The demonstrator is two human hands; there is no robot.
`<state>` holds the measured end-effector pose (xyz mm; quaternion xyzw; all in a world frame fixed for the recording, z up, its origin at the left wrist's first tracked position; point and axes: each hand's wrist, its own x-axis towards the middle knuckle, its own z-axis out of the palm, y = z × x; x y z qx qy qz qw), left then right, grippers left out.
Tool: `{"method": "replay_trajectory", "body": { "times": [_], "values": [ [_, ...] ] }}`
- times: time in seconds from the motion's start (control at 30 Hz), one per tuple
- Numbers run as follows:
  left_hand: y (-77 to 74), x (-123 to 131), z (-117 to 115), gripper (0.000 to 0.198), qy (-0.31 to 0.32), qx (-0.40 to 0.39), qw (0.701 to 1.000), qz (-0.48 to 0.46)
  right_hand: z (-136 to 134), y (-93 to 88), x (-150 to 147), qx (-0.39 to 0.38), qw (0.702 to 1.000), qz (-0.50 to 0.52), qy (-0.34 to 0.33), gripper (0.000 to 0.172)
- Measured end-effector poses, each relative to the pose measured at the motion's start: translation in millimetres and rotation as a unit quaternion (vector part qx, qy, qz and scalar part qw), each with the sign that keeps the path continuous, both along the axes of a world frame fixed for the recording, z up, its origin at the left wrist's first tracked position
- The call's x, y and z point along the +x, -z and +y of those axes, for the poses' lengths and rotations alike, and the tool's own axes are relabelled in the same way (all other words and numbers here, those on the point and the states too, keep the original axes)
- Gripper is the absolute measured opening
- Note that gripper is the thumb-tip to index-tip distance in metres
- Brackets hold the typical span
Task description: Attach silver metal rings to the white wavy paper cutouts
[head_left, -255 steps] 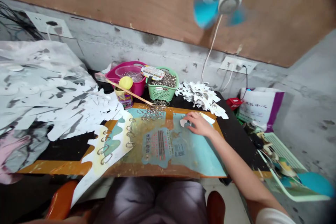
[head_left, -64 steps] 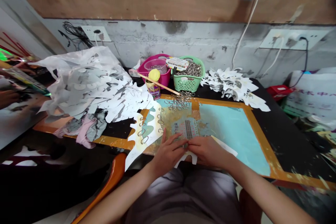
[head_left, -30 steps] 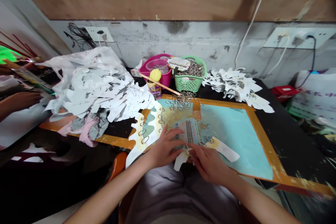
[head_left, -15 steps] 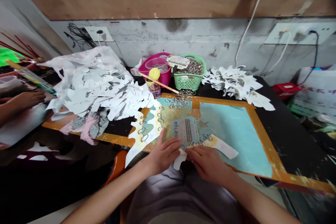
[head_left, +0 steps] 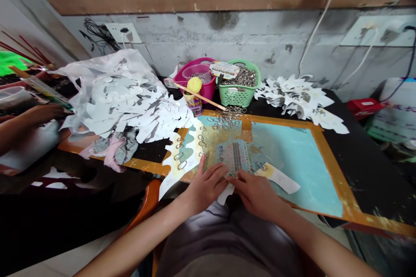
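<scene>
At the board's near edge, my left hand (head_left: 209,186) is closed on a white cut strip (head_left: 226,193), with one finger stretched out towards the rings on its left. My right hand (head_left: 255,188) is closed on the same strip, fingertips meeting the left ones. The strip's far end (head_left: 281,179) sticks out to the right, with metal rings (head_left: 261,166) along its yellowed edge. What the fingertips pinch is mostly hidden. Beside my left hand lie white toothed strips (head_left: 173,169) with wire rings (head_left: 202,140) along their yellow-stained edges.
Loose rings (head_left: 227,117) lie behind, near a green basket (head_left: 238,95) full of rings, a pink basket (head_left: 208,88) and a can (head_left: 194,104) with a stick across it. White cut pieces are heaped left (head_left: 130,108) and right (head_left: 299,99). Another person's hand (head_left: 43,114) is at far left.
The view has shifted slightly. My right fingers have moved closer to my left fingertips and cover more of the strip and its rings. Both hands keep hold of it.
</scene>
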<state>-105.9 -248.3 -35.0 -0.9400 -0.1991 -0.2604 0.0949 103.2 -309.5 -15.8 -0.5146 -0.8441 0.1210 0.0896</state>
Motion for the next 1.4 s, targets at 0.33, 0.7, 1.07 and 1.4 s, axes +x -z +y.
{"method": "replay_trajectory", "body": {
  "times": [0.33, 0.7, 1.07, 1.4],
  "values": [
    [-8.4, -15, 10, 0.033, 0.122, -0.085, 0.984, 0.094, -7, 12.4, 1, 0.014, 0.999, 0.012, 0.035, 0.041],
    [-21.1, 1, 11, 0.017, 0.097, -0.165, 0.979, 0.066, -5, 3.7, 4, -0.006, 0.991, 0.122, 0.054, 0.021],
    [-16.7, 15, 12, 0.016, 0.071, -0.064, 0.993, 0.075, 2, 11.9, 8, 0.023, 0.998, 0.052, 0.011, 0.012],
    [-18.0, 1, -5, 0.033, 0.089, -0.07, 0.982, 0.153, -17, -8.9, 14, 0.019, 0.998, 0.041, -0.042, 0.019]
  ]
}}
